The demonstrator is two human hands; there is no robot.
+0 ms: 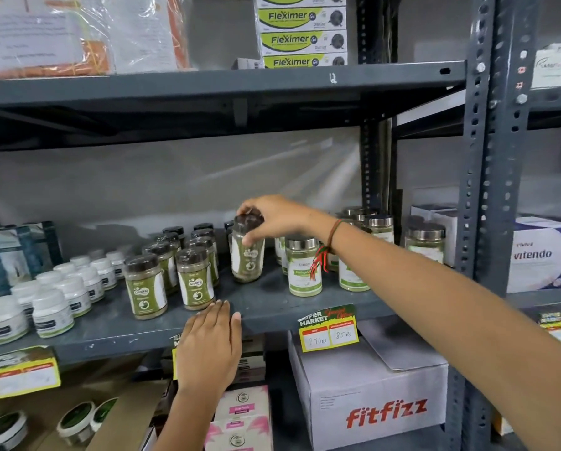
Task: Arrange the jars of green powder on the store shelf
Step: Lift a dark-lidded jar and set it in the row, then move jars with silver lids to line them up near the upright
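My right hand [274, 219] grips the dark lid of a jar of green powder [247, 258] that stands or hovers just above the grey shelf [259, 299], in the gap between two groups. To its left, several dark-lidded jars of green powder [171, 271] stand in two rows. On the right, several silver-lidded jars of green powder [305, 268] stand partly behind my forearm. My left hand [212, 348] rests flat with fingers together on the shelf's front edge, holding nothing.
White bottles [48, 299] fill the shelf's left end, with teal boxes [15, 252] behind. White boxes [539, 255] stand at the right past the upright post [487, 190]. A price tag [329, 330] hangs on the shelf edge. A fitfizz carton [380, 405] sits below.
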